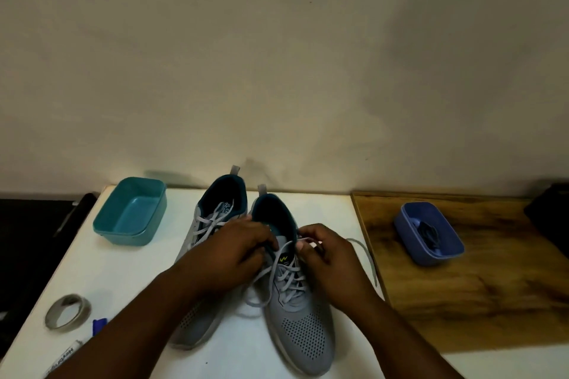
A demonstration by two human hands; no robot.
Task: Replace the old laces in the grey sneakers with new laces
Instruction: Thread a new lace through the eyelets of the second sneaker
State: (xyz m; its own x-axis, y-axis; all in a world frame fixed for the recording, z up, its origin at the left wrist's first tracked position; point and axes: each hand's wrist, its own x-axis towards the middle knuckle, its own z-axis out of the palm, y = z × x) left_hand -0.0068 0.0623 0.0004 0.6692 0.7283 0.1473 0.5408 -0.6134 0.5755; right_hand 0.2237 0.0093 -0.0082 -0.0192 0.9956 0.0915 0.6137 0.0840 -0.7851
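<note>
**Both hands at the right sneaker's laces**

Nearest, at the counter's (pixel 129 274) left front edge, lie a tube (pixel 63 358), a small blue object (pixel 99 325) and a tape roll (pixel 68 312).

Two grey sneakers stand side by side mid-counter, toes toward the person. The right sneaker (pixel 303 329) has its grey lace (pixel 284 278) loosened, one end trailing off to the right across the counter. The left hand (pixel 237 254) has its grip curled on the tongue and collar at the shoe's left side. The right hand (pixel 328 258) pinches the lace in a narrow grip at the top eyelets. The left sneaker (pixel 200 255), partly behind the left forearm, is laced.

Farther right, on a wooden board (pixel 462 292), a blue tub (pixel 429 232) holds dark laces (pixel 429 232). At the far left, a teal tub (pixel 131 209) sits near the wall (pixel 277 55).
</note>
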